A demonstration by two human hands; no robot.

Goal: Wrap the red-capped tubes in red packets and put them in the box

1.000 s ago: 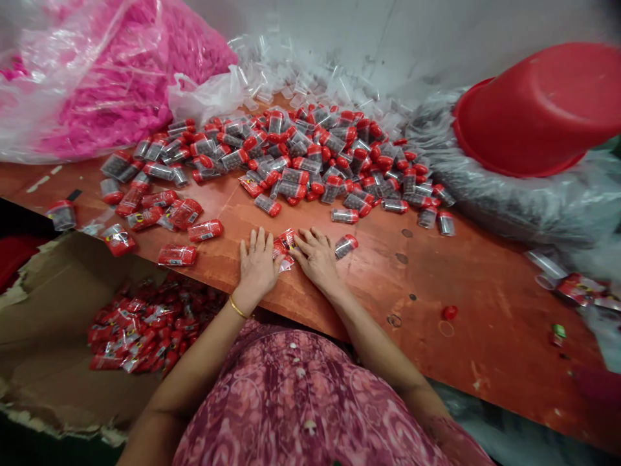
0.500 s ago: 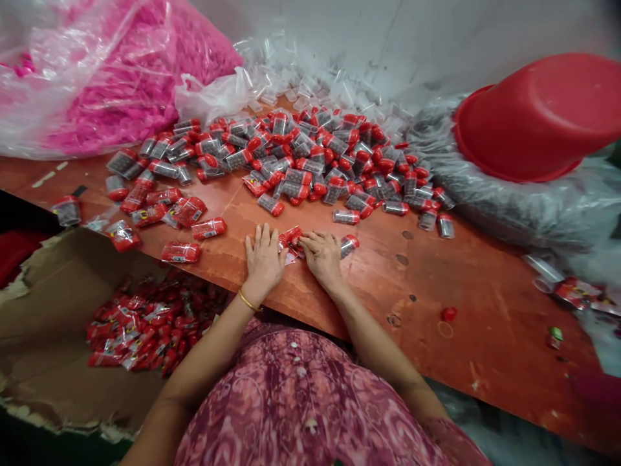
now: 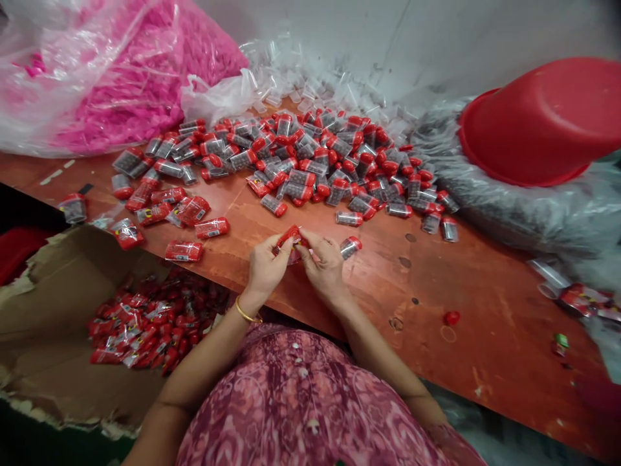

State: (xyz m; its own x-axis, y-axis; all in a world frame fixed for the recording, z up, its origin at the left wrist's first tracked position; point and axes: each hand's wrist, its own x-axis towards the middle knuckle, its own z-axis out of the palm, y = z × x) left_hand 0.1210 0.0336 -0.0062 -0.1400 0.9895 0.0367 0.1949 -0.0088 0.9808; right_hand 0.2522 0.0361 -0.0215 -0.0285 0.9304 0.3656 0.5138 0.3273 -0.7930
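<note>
Between my two hands, near the table's front edge, is a red printed plastic wrapper (image 3: 292, 234). The thumb and fingers of my left hand (image 3: 266, 262) pinch its left side. My right hand (image 3: 324, 264) pinches its right side, partly covering it. Whether anything is inside the wrapper I cannot tell. Just right of my right hand lies a clear tube with a red cap (image 3: 350, 246). A big heap of such red-capped tubes (image 3: 310, 162) spreads behind my hands. To the left lie several wrapped red packets (image 3: 184, 251).
A torn cardboard box (image 3: 43, 323) below the table's left edge holds many red packets (image 3: 140, 330). Pink pieces fill a clear bag (image 3: 140, 77) at the back left. An upturned red bucket (image 3: 538, 123) rests on a plastic sack (image 3: 514, 207). Loose clear tubes (image 3: 310, 77) line the wall.
Both hands were lower over the wrapper, with the left spread flat on the table. Now the fingers of both pinch the wrapper, its red end raised between them. The view has shifted slightly.
</note>
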